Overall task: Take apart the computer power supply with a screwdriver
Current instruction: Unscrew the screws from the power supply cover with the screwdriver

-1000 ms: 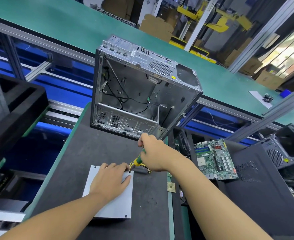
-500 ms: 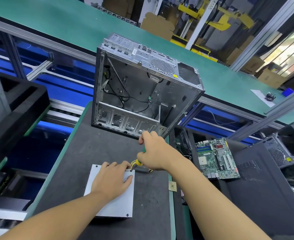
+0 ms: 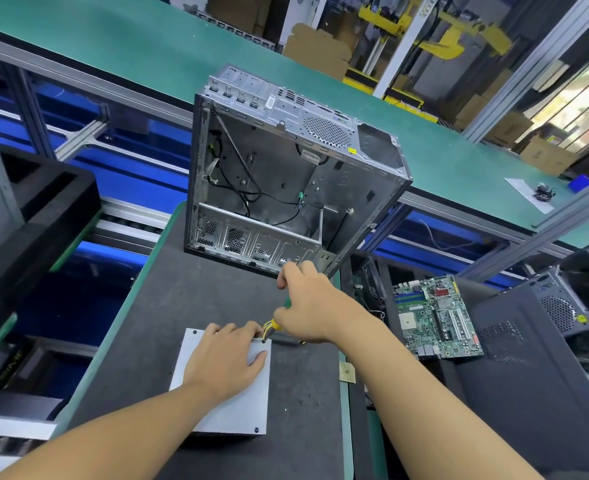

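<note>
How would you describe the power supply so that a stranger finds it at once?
Find the open metal computer case standing on the dark mat. Just nearer, flat on that mat, lies the power supply under the left hand. It alone is a plain pale-grey closed box, screwdriver at its corner.

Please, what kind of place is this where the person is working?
Probably a factory line for taking old computers apart: a long green conveyor belt, a stripped computer case, a loose motherboard nearby, and cardboard boxes behind.
</note>
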The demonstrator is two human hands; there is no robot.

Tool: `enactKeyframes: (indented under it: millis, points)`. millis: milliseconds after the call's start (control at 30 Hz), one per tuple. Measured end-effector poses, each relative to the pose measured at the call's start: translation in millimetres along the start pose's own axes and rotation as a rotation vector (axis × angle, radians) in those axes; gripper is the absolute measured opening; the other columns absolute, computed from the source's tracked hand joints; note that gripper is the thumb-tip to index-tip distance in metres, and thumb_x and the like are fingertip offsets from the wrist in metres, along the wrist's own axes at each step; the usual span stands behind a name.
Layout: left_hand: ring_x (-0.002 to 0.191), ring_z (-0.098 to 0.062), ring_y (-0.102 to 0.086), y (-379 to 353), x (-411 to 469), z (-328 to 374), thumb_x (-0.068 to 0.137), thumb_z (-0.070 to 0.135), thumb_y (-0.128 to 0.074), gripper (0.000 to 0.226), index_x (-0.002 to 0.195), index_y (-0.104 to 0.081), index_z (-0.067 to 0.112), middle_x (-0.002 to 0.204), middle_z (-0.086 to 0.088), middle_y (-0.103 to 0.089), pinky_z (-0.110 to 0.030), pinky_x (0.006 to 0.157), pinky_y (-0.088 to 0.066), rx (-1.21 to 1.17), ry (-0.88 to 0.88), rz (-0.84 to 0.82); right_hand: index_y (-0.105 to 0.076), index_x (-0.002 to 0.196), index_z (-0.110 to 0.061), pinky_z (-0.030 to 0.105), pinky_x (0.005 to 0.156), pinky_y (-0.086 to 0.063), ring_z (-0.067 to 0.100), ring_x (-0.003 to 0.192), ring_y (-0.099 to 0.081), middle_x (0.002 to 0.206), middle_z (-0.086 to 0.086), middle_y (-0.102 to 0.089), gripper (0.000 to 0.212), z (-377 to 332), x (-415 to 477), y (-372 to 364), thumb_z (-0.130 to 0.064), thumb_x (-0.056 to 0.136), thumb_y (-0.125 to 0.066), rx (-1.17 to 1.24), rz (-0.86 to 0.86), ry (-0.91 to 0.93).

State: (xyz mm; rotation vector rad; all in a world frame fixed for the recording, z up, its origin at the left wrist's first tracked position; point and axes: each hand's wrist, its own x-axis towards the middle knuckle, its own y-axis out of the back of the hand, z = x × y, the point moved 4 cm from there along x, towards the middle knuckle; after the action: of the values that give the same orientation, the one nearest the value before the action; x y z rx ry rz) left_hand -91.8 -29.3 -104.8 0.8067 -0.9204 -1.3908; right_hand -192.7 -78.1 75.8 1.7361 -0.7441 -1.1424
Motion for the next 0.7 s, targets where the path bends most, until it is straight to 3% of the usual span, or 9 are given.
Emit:
enactKeyframes:
  millis: [100,167,233,333,433,533,600,700]
  points:
    - [0.089,-0.007,-0.056,0.7,-0.3,0.0,0.088,0.055,-0.035,0.029,0.109,-0.048,0.039,0.088,0.017,-0.062,-0.030,0.091,-0.035,-0.012,0.003,0.006,-0.037,0.114,-0.017,0.041,0.071,-0.037,0.036,0.095,-0.055,0.112,0.007,-0.045,0.034,2.3,-0.4,-0.3,-0.048,0.099,-0.035,-0.119,0.098,-0.077]
    - [0.090,-0.006,-0.056,0.5,-0.4,-0.4,0.089,0.055,-0.034,0.028,0.109,-0.046,0.040,0.088,0.017,-0.061,-0.030,0.092,-0.035,-0.006,0.006,-0.004,-0.034,0.110,-0.014,0.041,0.067,-0.038,0.039,0.086,-0.056,0.107,0.012,-0.051,0.027,0.8,0.1,-1.6,-0.039,0.104,-0.030,-0.126,0.137,-0.043]
    - [0.090,-0.006,-0.055,0.7,0.0,-0.8,0.090,0.054,-0.033,0.027,0.109,-0.045,0.040,0.089,0.017,-0.061,-0.030,0.092,-0.035,-0.007,0.007,-0.011,-0.035,0.110,-0.013,0.040,0.067,-0.041,0.037,0.080,-0.053,0.108,0.012,-0.049,0.014,-1.3,0.9,-1.7,-0.025,0.103,-0.035,-0.088,0.124,0.001]
    - [0.092,-0.006,-0.056,0.7,0.3,-1.0,0.091,0.051,-0.033,0.026,0.110,-0.046,0.040,0.093,0.017,-0.063,-0.030,0.093,-0.035,-0.015,0.003,-0.022,-0.038,0.112,-0.020,0.036,0.069,-0.037,0.028,0.090,-0.045,0.111,0.001,-0.036,0.025,-1.7,2.0,-0.3,-0.021,0.090,-0.049,-0.019,0.030,0.034]
    - [0.094,-0.006,-0.056,0.9,0.2,-1.3,0.092,0.049,-0.034,0.026,0.112,-0.047,0.040,0.095,0.016,-0.063,-0.032,0.095,-0.034,-0.023,0.005,-0.027,-0.038,0.112,-0.024,0.038,0.074,-0.038,0.026,0.096,-0.042,0.113,-0.001,-0.035,0.030,-0.8,0.8,-2.4,-0.032,0.086,-0.052,-0.012,-0.027,-0.002]
    - [0.094,-0.005,-0.055,1.0,0.1,-1.1,0.092,0.050,-0.034,0.026,0.113,-0.047,0.040,0.096,0.018,-0.063,-0.030,0.096,-0.034,-0.014,0.003,-0.029,-0.039,0.118,-0.019,0.040,0.072,-0.039,0.032,0.089,-0.051,0.114,0.004,-0.045,0.036,0.9,-0.8,-2.0,-0.049,0.098,-0.035,-0.096,0.060,-0.074]
    - [0.094,-0.004,-0.055,1.2,0.0,-1.2,0.092,0.050,-0.034,0.027,0.113,-0.048,0.040,0.095,0.018,-0.063,-0.030,0.096,-0.034,-0.013,0.004,-0.029,-0.039,0.113,-0.016,0.042,0.076,-0.044,0.036,0.091,-0.056,0.108,0.008,-0.051,0.030,-1.5,-0.7,-2.1,-0.043,0.103,-0.030,-0.058,0.092,-0.049]
    - [0.093,-0.005,-0.055,0.6,0.3,-1.7,0.092,0.049,-0.034,0.028,0.114,-0.049,0.040,0.095,0.017,-0.063,-0.030,0.095,-0.034,-0.023,0.005,-0.031,-0.039,0.111,-0.017,0.041,0.078,-0.046,0.033,0.086,-0.054,0.112,0.008,-0.050,0.014,-4.7,0.4,-2.5,-0.025,0.101,-0.036,0.005,0.059,0.008]
